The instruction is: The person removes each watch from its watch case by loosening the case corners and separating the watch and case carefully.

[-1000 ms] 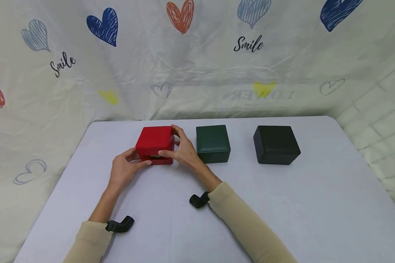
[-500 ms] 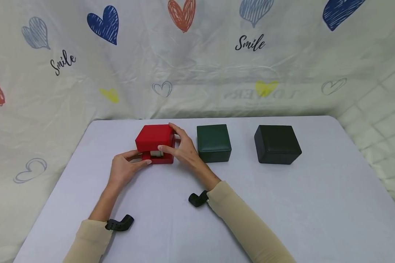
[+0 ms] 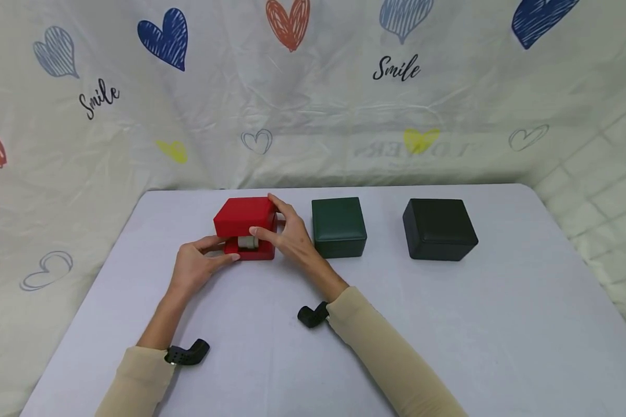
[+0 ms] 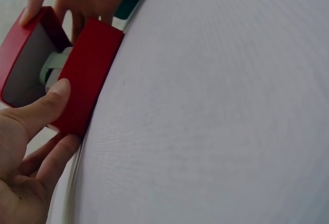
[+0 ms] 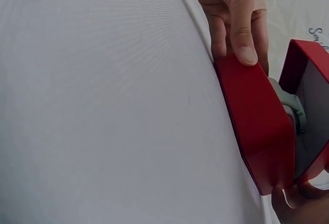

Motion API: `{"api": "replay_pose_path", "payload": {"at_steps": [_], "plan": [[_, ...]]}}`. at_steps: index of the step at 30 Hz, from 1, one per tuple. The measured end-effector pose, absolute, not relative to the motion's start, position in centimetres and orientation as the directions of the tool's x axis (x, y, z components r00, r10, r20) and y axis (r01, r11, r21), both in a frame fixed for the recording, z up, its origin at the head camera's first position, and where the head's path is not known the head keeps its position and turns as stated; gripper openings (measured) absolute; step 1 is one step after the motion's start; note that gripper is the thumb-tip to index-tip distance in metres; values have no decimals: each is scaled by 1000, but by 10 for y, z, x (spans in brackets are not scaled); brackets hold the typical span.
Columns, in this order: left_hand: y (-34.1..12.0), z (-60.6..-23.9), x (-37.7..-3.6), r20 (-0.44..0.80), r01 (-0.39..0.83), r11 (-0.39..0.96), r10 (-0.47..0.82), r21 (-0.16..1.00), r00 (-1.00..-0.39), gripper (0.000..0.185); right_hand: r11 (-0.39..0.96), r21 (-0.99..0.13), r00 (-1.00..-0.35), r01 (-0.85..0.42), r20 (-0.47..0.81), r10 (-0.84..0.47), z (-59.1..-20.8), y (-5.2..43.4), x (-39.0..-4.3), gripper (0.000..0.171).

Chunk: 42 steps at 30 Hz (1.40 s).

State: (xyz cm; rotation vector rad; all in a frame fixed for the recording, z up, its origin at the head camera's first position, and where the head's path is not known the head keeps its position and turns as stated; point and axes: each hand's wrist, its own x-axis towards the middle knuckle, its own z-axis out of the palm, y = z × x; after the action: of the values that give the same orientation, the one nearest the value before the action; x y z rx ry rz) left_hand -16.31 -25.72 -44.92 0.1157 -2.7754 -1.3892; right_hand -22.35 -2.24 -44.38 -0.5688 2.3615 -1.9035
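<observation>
A red box (image 3: 242, 215) stands at the left of the white table (image 3: 448, 324), its hinged lid (image 4: 20, 59) raised a little. A pale cushion (image 4: 51, 70) shows in the gap, also seen as the cushion (image 5: 290, 108) in the right wrist view. My left hand (image 3: 195, 267) pinches the box's base (image 4: 87, 75) at its front left corner, thumb on the front face. My right hand (image 3: 287, 234) grips the lid, thumb under its front edge and fingers over the right side. In the right wrist view the left hand (image 5: 236, 13) presses the base (image 5: 257, 116).
A dark green box (image 3: 339, 226) stands shut just right of my right hand, and a black box (image 3: 438, 227) stands shut farther right. A heart-printed cloth (image 3: 313, 104) hangs behind the table.
The red box's lid has risen from nearly shut to a wider gap that shows the cushion. Both hands have stayed in place on the box.
</observation>
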Motion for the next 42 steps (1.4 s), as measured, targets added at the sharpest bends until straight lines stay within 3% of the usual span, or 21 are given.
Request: {"api": "replay_pose_path", "payload": {"at_steps": [13,26,42], "plan": [[-257,-449,-163,-20,-72,608,-92,790,-996,56,192,-952,-939,-237,174,-298,-441,-24,-223,89],[-257,-446,-163,-31,-75,623,-82,779,-996,58,196,-946,-947,-258,207,-245,-443,-28,-228,69],[-258,-449,-163,-29,-83,620,-97,780,-995,57,198,-955,-963,-222,183,-200,-442,-33,-229,65]]}}
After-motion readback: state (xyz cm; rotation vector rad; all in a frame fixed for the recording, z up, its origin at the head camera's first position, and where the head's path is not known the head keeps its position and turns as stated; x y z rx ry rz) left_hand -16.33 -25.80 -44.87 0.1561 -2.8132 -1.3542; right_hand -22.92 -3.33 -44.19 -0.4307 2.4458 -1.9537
